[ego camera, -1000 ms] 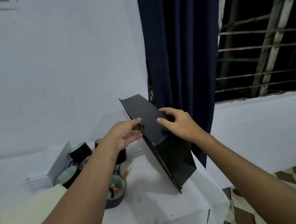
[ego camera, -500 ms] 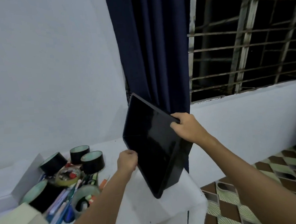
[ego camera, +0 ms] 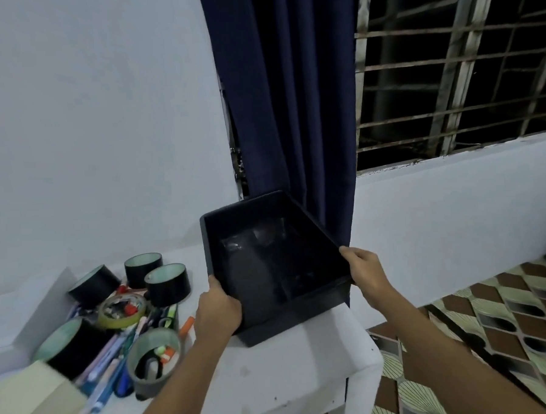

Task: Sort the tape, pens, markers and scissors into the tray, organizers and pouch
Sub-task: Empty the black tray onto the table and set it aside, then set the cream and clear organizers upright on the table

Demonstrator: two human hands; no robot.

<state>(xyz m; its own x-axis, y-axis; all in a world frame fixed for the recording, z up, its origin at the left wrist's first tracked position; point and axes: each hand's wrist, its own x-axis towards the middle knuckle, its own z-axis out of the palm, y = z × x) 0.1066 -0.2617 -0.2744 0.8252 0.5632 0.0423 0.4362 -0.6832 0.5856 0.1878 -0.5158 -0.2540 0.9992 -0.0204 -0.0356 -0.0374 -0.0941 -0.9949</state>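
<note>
Head view: both hands [ego camera: 218,311] grip unlabelled black tray [ego camera: 270,264].

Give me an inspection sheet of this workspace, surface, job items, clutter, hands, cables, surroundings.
Surface: white table, tray at its right end, stationery heaped at left.
Job's things: black tray, nothing in it, far end tilted up; black tape rolls; yellow tape roll; grey tape roll; pens and markers lying under and between the rolls.
Clutter: pale box at the near left edge.
Hands: left hand grips the tray's near left rim; right hand grips its right rim.
Cables: nothing seen.
Surroundings: white wall, dark blue curtain, barred window, patterned floor tiles.
</note>
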